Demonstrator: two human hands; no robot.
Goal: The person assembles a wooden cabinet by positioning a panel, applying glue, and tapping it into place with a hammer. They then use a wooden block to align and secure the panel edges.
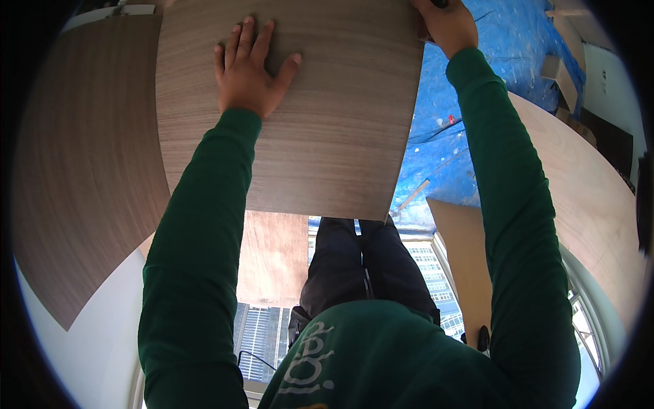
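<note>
A brown wood-grain panel (327, 143) lies in front of me, its near edge just beyond my legs. My left hand (248, 82) rests flat on its upper left part, with fingers spread and thumb out to the side. At the panel's far right edge, my right hand (451, 28) is closed around something dark. Only a small black end of it shows, and the picture's upper rim cuts it off, so its kind cannot be made out.
Another brown wood-grain panel (88, 150) is on the left. Blue plastic sheeting (443, 150) with a thin wooden strip (414, 194) covers the floor at right. A pale wooden board (579, 184) curves along the right side, with a tan board (463, 252) nearer. Windows (262, 341) show below.
</note>
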